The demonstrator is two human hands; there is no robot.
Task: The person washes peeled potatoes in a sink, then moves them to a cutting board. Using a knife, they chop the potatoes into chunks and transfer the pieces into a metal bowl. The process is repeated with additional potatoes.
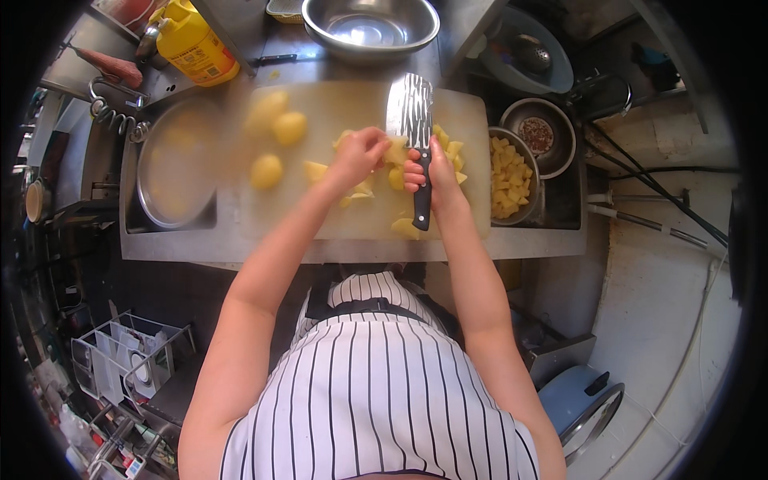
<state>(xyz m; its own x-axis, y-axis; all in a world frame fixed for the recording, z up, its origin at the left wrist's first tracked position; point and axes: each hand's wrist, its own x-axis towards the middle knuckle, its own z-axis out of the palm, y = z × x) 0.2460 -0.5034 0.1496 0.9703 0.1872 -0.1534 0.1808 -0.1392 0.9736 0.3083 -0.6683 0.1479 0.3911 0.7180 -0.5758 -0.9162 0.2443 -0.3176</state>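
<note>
My right hand (437,177) grips the black handle of a cleaver (409,114). Its broad blade points away from me, streaked with wet marks. At the blade's lower left, the fingertips of my left hand (360,157) pinch the edge of a pale potato piece (396,150). Both hands are over a white cutting board (372,225). Cut potato chunks (454,151) lie right of the cleaver, partly behind my right hand. More cut pieces (315,171) are around my left hand. Whole peeled potatoes, among them one potato (266,171), rest on the board's left side.
A metal bowl of potato chunks (510,180) stands right of the board, beside a smaller metal bowl (540,135). Leftward is a large round metal basin (174,165). Behind the board are a steel bowl (372,27), a small knife (277,59) and a yellow jug (198,45).
</note>
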